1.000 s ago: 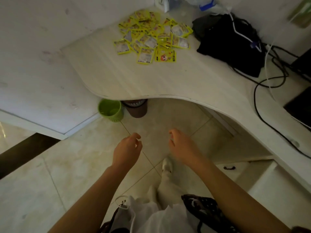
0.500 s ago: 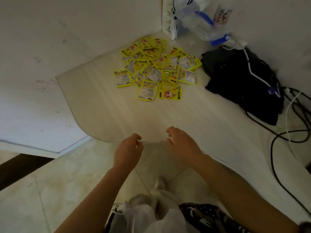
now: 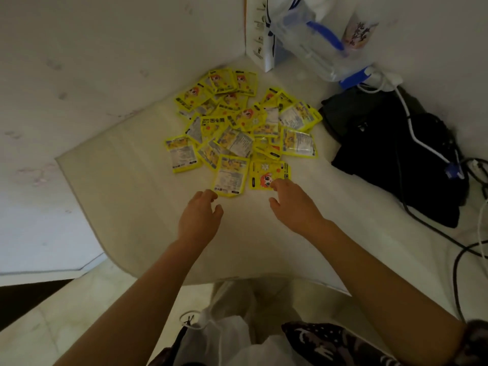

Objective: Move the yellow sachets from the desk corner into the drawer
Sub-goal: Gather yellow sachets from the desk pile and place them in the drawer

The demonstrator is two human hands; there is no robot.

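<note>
Yellow sachets are lying in a loose overlapping pile in the worktop corner, none picked up yet. Left hand is hovering just short of the nearest sachet, fingers loosely curled and holding nothing; right hand is reaching with relaxed fingers at the edge of the cartoon-face sachet. A black bag with cables is sitting to the right of the pile.

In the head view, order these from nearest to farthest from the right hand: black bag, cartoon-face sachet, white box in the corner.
From the right hand:
1. cartoon-face sachet, at its fingertips.
2. black bag, to the right.
3. white box, upright in the far corner.
</note>
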